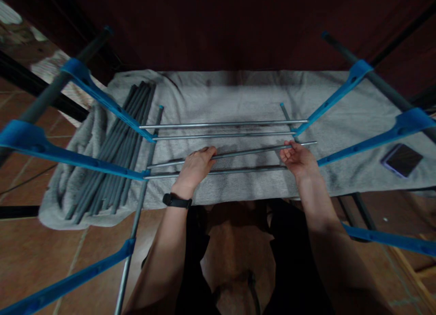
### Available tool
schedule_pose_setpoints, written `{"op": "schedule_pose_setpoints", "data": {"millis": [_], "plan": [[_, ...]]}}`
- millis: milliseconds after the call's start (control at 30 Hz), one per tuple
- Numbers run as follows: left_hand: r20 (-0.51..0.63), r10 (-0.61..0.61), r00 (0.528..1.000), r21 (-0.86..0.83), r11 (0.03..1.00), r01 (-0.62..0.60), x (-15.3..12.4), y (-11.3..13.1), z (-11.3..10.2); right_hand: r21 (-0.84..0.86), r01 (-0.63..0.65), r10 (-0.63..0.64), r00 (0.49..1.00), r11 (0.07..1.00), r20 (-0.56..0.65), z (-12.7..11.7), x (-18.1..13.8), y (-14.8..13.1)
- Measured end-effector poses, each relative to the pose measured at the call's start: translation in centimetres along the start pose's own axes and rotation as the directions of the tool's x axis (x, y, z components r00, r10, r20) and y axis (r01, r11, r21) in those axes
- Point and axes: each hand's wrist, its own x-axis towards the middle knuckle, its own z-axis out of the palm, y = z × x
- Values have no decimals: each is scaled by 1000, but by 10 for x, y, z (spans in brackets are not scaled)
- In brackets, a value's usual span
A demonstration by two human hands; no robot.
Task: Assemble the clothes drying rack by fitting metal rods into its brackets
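left hand (pixel 196 166) + right hand (pixel 298 159) both gripping rod (pixel 248 152), centre frame, right end unseated | three seated rods (pixel 221 123) in blue brackets (pixel 109 103) | spare tubes (pixel 116 160) piled left

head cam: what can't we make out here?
All head view.
- Where the rod held by the left hand and right hand meets the blue bracket: too small and dim.
- Count of the spare rods: they overlap.
- Screen of the phone: dark, unreadable.
- Ends of the rack uprights: cut off by the frame edges.
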Motion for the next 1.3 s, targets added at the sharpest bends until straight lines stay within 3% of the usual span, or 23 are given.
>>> {"op": "schedule_pose_setpoints", "data": {"millis": [633,1300], "plan": [[6,-16,1000,75,997,15,1,3,0,13,-3,3,1000,1000,0,-2,4,1],[-12,-45,999,37,998,46,0,0,-1,9,8,-8,1000,1000,-23,-2,4,-2]]}}
